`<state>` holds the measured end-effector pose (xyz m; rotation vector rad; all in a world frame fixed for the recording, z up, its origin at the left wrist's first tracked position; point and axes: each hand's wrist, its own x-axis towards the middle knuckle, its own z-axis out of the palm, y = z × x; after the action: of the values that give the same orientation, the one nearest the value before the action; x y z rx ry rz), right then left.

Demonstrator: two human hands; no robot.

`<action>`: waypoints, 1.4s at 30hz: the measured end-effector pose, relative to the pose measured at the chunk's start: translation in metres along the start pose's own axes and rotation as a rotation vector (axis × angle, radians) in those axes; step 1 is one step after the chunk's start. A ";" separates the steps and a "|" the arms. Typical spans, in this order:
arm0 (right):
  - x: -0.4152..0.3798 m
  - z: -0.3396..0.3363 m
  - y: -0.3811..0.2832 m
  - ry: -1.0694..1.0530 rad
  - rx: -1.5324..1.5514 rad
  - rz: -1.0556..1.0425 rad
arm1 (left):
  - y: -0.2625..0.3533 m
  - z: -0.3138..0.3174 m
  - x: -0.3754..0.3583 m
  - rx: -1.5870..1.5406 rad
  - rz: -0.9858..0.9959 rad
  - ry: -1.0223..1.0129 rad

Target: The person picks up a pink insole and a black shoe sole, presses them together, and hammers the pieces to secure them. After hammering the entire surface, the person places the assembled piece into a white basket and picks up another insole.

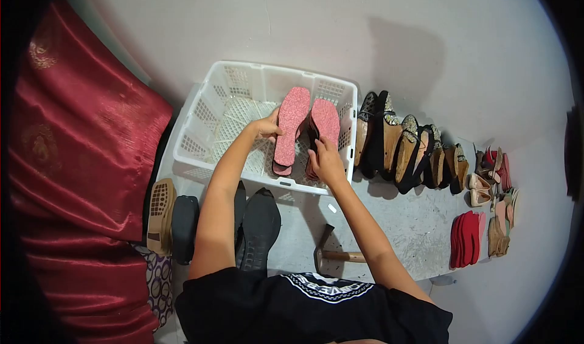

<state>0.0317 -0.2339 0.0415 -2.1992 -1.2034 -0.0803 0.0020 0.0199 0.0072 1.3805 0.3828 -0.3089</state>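
Inside a white plastic basket [201, 122], my left hand [266, 127] grips a stack of pink speckled insoles [292, 122] from its left side. The thumb lies on the top insole, and the other fingers are hidden beneath or behind the stack. My right hand [328, 161] is closed around the lower part of a second insole stack [326, 116], close to the basket's right wall. Dark layers show along that stack's side. A narrow gap separates the two stacks.
A hammer [340, 256] and black soles [260, 228] lie before the basket. Tan soles [160, 216] stand left, beside a red curtain [91, 149]. Several patterned shoes [409, 146] line the right side, with red insoles [465, 239] farther right. A wall rises behind.
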 end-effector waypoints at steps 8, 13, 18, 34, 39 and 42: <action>0.003 -0.005 -0.002 0.013 0.098 0.046 | -0.012 -0.008 0.003 -0.074 -0.096 0.008; 0.002 -0.008 -0.004 -0.015 0.115 0.044 | -0.008 -0.002 0.000 -0.033 -0.200 -0.005; 0.002 -0.008 -0.002 -0.064 0.122 0.062 | -0.016 -0.003 0.004 0.018 -0.164 0.002; 0.003 -0.007 0.000 -0.062 0.140 0.072 | -0.018 -0.006 0.001 0.083 -0.189 -0.055; 0.003 -0.006 0.002 -0.054 0.140 0.062 | -0.027 -0.010 0.007 0.087 -0.190 -0.068; 0.003 -0.007 0.001 -0.062 0.137 0.064 | -0.024 -0.009 0.007 0.179 -0.238 -0.045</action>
<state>0.0359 -0.2362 0.0481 -2.1320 -1.1356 0.0943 -0.0022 0.0246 -0.0184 1.5021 0.4924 -0.5807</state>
